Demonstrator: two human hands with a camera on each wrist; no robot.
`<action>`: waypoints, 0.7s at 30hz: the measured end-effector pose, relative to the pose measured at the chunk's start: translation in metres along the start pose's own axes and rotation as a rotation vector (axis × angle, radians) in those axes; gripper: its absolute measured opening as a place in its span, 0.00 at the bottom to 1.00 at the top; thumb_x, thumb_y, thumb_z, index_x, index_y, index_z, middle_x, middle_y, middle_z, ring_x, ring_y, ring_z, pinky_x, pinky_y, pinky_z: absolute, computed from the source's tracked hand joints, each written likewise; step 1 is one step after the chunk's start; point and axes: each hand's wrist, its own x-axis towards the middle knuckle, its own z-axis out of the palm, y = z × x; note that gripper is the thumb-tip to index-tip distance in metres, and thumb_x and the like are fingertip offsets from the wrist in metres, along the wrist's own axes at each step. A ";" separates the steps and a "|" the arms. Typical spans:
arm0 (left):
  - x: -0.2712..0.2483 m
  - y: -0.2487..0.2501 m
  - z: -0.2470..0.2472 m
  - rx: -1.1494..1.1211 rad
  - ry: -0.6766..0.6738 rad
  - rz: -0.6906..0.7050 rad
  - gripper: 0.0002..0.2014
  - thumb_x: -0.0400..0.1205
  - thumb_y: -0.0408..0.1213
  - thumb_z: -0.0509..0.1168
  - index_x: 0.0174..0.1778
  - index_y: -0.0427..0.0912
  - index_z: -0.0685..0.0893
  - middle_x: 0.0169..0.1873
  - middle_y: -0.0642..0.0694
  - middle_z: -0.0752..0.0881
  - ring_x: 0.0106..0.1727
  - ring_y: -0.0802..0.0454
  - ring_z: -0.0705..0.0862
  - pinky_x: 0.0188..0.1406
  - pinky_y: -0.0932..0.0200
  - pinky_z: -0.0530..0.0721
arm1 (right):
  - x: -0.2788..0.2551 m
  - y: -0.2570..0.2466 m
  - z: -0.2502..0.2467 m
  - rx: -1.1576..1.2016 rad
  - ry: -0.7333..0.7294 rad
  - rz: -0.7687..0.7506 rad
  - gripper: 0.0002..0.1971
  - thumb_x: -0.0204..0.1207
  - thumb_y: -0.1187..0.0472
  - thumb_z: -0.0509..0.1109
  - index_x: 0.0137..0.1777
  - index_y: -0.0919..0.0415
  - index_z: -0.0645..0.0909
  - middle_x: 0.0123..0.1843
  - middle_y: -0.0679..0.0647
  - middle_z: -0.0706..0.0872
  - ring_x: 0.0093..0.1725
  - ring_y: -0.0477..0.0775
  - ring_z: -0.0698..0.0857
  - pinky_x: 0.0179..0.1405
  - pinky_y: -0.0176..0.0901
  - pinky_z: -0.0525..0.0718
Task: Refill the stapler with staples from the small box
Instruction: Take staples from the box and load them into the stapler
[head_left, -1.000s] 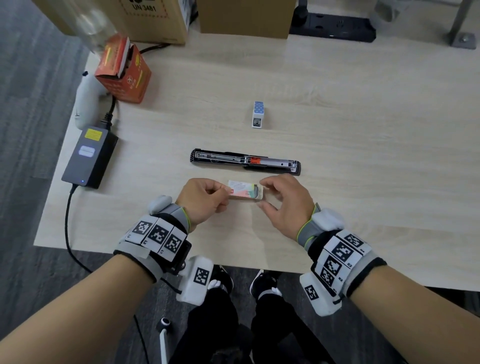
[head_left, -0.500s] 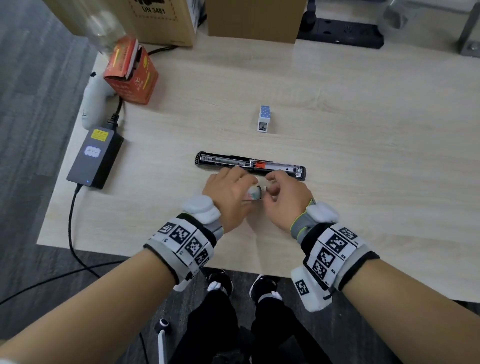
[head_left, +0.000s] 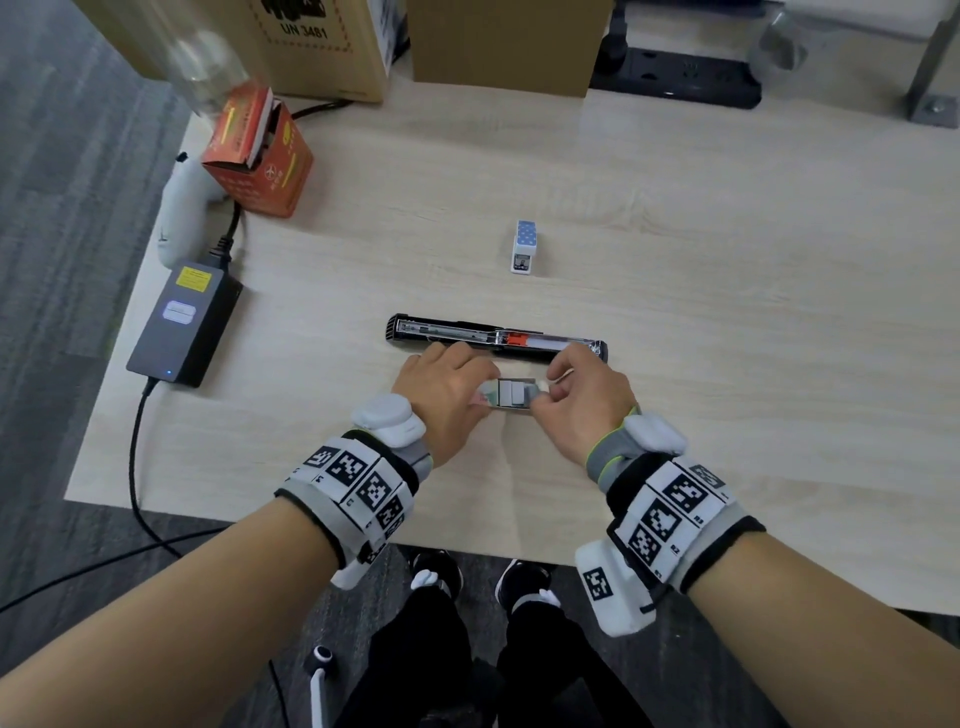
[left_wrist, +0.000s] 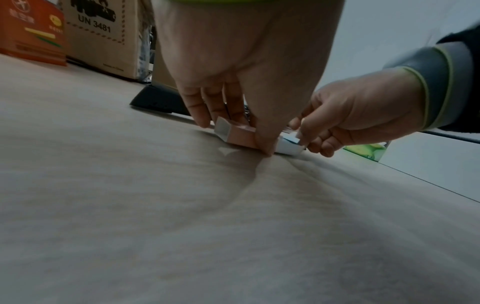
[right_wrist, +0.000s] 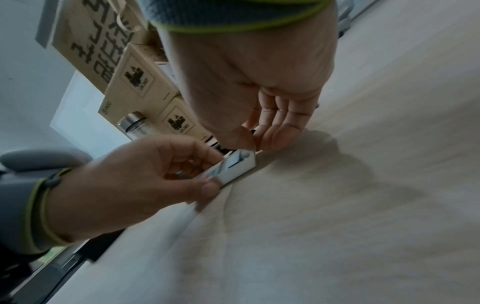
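The black stapler (head_left: 496, 338) lies opened flat on the wooden table (head_left: 727, 312), its metal staple channel facing up. Just in front of it both hands hold the small staple box (head_left: 511, 393) down on the table. My left hand (head_left: 467, 384) pinches the pink outer sleeve (left_wrist: 239, 134). My right hand (head_left: 558, 389) pinches the end of the white inner tray (left_wrist: 288, 146), which is slid partly out. Grey staples show in the tray in the head view. In the right wrist view the thumb and fingers of my right hand (right_wrist: 259, 131) meet at the tray (right_wrist: 233, 166).
A tiny blue-dotted stapler (head_left: 523, 247) stands behind the black one. At the left edge are a dark power adapter (head_left: 184, 322) with its cable and an orange carton (head_left: 257, 150). Cardboard boxes (head_left: 322, 47) and a power strip (head_left: 675, 78) line the back.
Both hands moved closer to the stapler with the box. The box, closed a second ago, now has its inner tray drawn out to the right, and the staples show.
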 end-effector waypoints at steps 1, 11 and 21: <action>-0.001 -0.001 0.000 0.000 -0.004 -0.001 0.17 0.70 0.37 0.74 0.54 0.43 0.83 0.49 0.43 0.84 0.47 0.37 0.79 0.44 0.46 0.78 | -0.001 0.003 -0.002 0.014 0.005 0.007 0.07 0.68 0.57 0.73 0.42 0.50 0.76 0.29 0.45 0.82 0.32 0.49 0.83 0.27 0.32 0.73; -0.001 -0.006 0.004 0.016 -0.038 -0.001 0.18 0.72 0.43 0.72 0.57 0.47 0.81 0.51 0.44 0.84 0.49 0.39 0.78 0.47 0.46 0.78 | -0.006 0.009 -0.003 0.000 0.069 -0.235 0.07 0.69 0.64 0.70 0.44 0.53 0.78 0.38 0.47 0.83 0.36 0.49 0.80 0.37 0.38 0.75; 0.000 -0.006 0.003 0.024 -0.025 -0.002 0.16 0.72 0.41 0.72 0.56 0.48 0.82 0.51 0.44 0.84 0.49 0.39 0.78 0.46 0.48 0.75 | -0.002 0.011 0.002 -0.159 0.014 -0.364 0.09 0.70 0.65 0.69 0.50 0.57 0.78 0.43 0.51 0.87 0.43 0.54 0.83 0.40 0.41 0.75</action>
